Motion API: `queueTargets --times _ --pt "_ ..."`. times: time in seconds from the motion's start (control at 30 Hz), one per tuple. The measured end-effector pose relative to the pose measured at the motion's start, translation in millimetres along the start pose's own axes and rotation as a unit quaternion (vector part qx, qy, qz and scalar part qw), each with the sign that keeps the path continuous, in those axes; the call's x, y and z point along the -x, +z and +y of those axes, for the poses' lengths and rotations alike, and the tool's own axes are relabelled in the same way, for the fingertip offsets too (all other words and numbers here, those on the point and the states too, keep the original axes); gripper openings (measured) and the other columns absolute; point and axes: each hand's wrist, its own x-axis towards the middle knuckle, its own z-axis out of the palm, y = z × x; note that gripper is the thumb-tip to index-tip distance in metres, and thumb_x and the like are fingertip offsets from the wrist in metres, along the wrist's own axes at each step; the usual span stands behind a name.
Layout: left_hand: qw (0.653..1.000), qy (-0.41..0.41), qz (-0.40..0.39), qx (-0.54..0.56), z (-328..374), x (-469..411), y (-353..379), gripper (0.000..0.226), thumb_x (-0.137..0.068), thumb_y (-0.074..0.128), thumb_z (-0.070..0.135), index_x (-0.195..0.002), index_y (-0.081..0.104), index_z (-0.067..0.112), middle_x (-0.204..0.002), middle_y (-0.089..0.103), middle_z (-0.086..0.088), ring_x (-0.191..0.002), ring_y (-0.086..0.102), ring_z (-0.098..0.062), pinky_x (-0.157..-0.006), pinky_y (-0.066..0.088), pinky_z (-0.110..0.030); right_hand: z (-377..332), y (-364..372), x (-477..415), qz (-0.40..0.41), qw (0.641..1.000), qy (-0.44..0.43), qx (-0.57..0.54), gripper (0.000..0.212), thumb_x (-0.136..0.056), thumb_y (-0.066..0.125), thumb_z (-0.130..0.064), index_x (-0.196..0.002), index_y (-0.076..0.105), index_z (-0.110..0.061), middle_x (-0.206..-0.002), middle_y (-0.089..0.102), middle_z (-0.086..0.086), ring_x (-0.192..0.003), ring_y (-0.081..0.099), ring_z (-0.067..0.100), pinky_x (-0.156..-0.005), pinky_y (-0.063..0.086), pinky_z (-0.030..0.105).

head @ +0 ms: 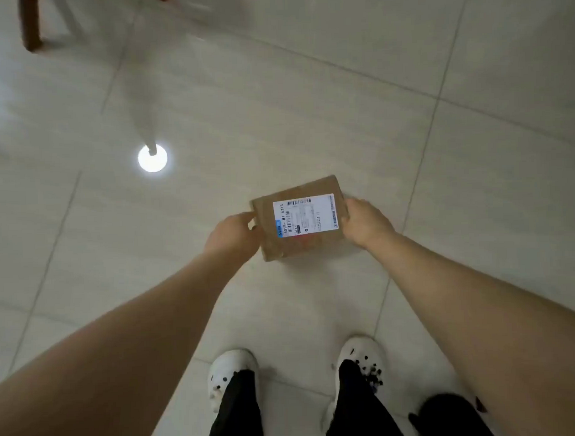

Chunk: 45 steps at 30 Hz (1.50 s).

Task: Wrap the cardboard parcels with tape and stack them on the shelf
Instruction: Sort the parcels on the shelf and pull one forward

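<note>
"501E-M1 A716" on label (305,215) of parcel (297,244)

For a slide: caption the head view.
Left hand and right hand grip a white-labelled brown cardboard parcel over pale floor tiles.

Floor (307,86): pale glossy tiles with thin grout lines; round bright light reflection (152,158) left of centre; brown wooden furniture leg (30,28) stands top left; two white clogs (231,360) stand at bottom.

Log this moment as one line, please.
cardboard parcel: label up | left hand: grips left edge | right hand: grips right edge
</note>
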Motion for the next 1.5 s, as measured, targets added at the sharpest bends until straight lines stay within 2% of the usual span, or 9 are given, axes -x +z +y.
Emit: queueTargets --times 0.1,0.33,0.5,0.67,0.83,1.07,1.23,1.4,1.5 --pt "0.999 -0.030 -0.001 0.026 -3.2 -24.7 17.9 0.048 -0.095 0.046 0.032 -0.143 0.040 0.031 -0.136 0.054 -0.002 -0.119 0.053 -0.024 -0.089 0.042 -0.030 6.2 11.3 -27.2 0.016 0.999 0.024 -0.013 0.036 -0.094 0.044 -0.009 -0.130 0.045 -0.006 -0.133 0.049 0.017 -0.120 0.050 0.034 -0.092 0.042 0.036" --pt "0.999 -0.045 -0.023 0.015 -6.4 -56.9 43.6 0.070 -0.094 0.042 0.020 -0.153 0.004 0.023 -0.124 0.056 -0.013 -0.106 0.056 -0.031 -0.074 0.040 -0.031 10.3 34.6 -67.9 0.005 0.997 0.068 -0.030 0.037 -0.093 0.044 -0.005 -0.129 0.039 0.000 -0.132 0.050 0.019 -0.119 0.051 0.034 -0.089 0.041 0.034" --pt "0.991 -0.057 -0.013 0.122 3.2 -48.3 47.7 0.062 -0.082 0.042 0.004 -0.143 0.028 0.009 -0.118 0.059 -0.017 -0.104 0.058 -0.035 -0.070 0.045 -0.034 14.9 39.7 -62.1 0.045 0.994 0.064 -0.081 0.032 -0.090 0.043 -0.004 -0.121 0.052 -0.003 -0.125 0.058 0.016 -0.113 0.055 0.033 -0.083 0.042 0.032" --pt "0.984 -0.061 0.034 0.163 17.4 -2.7 17.5 0.064 -0.081 0.038 0.002 -0.143 0.033 0.016 -0.116 0.063 -0.009 -0.103 0.058 -0.032 -0.075 0.049 -0.036 16.4 9.5 -12.9 0.099 0.982 0.075 -0.144 0.027 -0.094 0.041 -0.011 -0.117 0.056 -0.005 -0.115 0.062 0.014 -0.103 0.058 0.032 -0.072 0.038 0.028" --pt "0.991 -0.029 0.039 0.125 52.5 56.5 -47.1 0.023 -0.094 0.041 0.012 -0.114 0.047 0.004 -0.113 0.059 -0.015 -0.101 0.057 -0.034 -0.078 0.048 -0.040 -1.8 -60.1 55.7 0.140 0.974 0.063 -0.168 0.029 -0.098 0.047 -0.025 -0.119 0.055 -0.008 -0.116 0.063 0.011 -0.107 0.058 0.030 -0.075 0.038 0.029" --pt "0.979 0.010 0.086 0.183 133.9 157.7 -176.8 0.046 -0.094 0.050 0.015 -0.138 0.040 0.008 -0.130 0.053 -0.012 -0.117 0.053 -0.030 -0.098 0.045 -0.044 -40.8 -201.2 168.6 0.205 0.960 0.018 -0.191 0.026 -0.095 0.053 -0.021 -0.117 0.059 -0.009 -0.116 0.065 0.009 -0.105 0.059 0.028 -0.074 0.037 0.028" --pt "0.968 0.058 0.144 0.195 198.1 244.8 -276.1 0.050 -0.093 0.049 0.010 -0.141 0.038 0.010 -0.132 0.053 -0.012 -0.118 0.053 -0.029 -0.098 0.045 -0.043 -65.5 -310.5 260.0 0.247 0.945 -0.025 -0.211 0.018 -0.091 0.051 -0.012 -0.100 0.066 -0.008 -0.103 0.068 0.013 -0.083 0.055 0.026 -0.065 0.033 0.026" --pt "0.949 0.106 0.223 0.197 263.5 332.4 -367.1 0.049 -0.094 0.048 0.012 -0.143 0.039 0.015 -0.130 0.056 -0.010 -0.115 0.055 -0.028 -0.091 0.047 -0.035 -83.4 -415.1 344.2 0.289 0.919 -0.077 -0.257 0.021 -0.092 0.051 -0.012 -0.106 0.066 -0.007 -0.107 0.068 0.012 -0.094 0.061 0.030 -0.070 0.042 0.029" --pt "0.929 0.132 0.272 0.214 297.6 374.4 -412.7 0.047 -0.096 0.048 0.013 -0.142 0.041 0.016 -0.129 0.057 -0.009 -0.115 0.056 -0.027 -0.094 0.048 -0.039 -93.6 -469.7 381.6 0.322 0.895 -0.107 -0.289 0.021 -0.091 0.052 -0.011 -0.104 0.067 -0.007 -0.103 0.068 0.010 -0.088 0.060 0.027 -0.067 0.039 0.027"
